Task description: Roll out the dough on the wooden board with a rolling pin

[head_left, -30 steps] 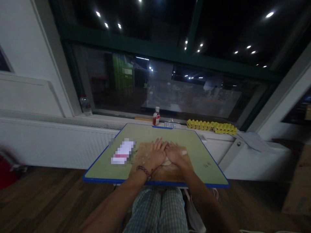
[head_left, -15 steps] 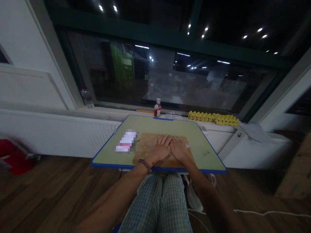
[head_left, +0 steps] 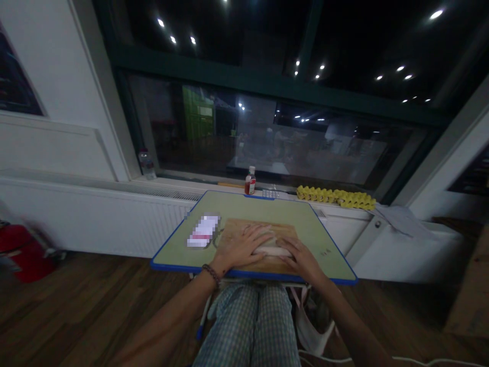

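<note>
A pale roll of dough or clay (head_left: 272, 251) lies on the wooden board (head_left: 263, 264), partly covered by my hands. My left hand (head_left: 246, 244) curves over its left part, fingers stretched along the far side and thumb at the near side. Around the right end sits my right hand (head_left: 300, 255), with fingers behind and thumb in front. Another pale patch shows just behind the roll, between the hands. The blurred view does not tell how firm the grip is.
The board rests on a small green table (head_left: 321, 229) with a blue edge. A lit phone (head_left: 204, 231) lies left of it. On the sill stand a small bottle (head_left: 250, 181), a yellow egg-crate strip (head_left: 336, 197) and a clear bottle (head_left: 147, 165).
My hands were pressed close together over the board. Now they are farther apart, and the pale roll shows between them. The camera has tilted slightly upward.
</note>
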`<state>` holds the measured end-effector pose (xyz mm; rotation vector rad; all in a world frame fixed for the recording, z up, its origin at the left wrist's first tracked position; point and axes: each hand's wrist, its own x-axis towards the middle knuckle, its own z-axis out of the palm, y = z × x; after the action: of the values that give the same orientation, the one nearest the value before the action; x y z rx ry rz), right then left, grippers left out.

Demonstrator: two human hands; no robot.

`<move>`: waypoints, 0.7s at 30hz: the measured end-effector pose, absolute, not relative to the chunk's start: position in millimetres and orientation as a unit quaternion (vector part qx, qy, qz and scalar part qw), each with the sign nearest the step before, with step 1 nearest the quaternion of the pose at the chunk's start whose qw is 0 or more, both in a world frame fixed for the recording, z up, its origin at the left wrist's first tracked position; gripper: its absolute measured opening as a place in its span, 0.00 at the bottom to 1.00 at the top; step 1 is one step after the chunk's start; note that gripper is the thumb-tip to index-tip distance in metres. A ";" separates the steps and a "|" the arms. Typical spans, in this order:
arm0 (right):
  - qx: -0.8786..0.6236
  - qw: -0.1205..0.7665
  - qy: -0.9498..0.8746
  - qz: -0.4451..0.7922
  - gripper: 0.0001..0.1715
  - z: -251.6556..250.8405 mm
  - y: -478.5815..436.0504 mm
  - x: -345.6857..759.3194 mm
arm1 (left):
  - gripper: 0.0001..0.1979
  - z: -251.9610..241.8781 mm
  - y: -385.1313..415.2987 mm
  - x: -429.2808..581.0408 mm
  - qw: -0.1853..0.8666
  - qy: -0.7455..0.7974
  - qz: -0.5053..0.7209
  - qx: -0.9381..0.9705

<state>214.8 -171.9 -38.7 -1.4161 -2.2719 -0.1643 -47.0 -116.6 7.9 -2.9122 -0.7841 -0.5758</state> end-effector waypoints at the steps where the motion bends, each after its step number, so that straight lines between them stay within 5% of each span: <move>1: -0.516 0.225 -0.824 -0.069 0.23 -34.9 -172.3 217.2 | 0.30 8.7 -114.3 -53.9 0.033 -0.257 -0.187 -0.948; 6: -0.565 0.261 -0.777 -0.097 0.21 -12.4 -165.6 216.6 | 0.24 3.3 -113.7 -73.7 0.038 -0.321 -0.229 -0.918; 15: -0.647 0.537 -0.540 0.034 0.26 -18.8 -125.6 183.3 | 0.32 -1.6 -110.5 -48.0 -0.063 -0.321 -0.182 -0.927; 21: -0.661 0.568 -0.486 0.067 0.27 -32.4 -116.2 189.0 | 0.30 -10.5 -95.2 -35.2 -0.022 -0.323 -0.136 -0.936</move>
<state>189.0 -116.2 -32.4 -1.5522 -1.1429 0.1566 -35.2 -95.2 -10.5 -2.9818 -1.0304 -0.4346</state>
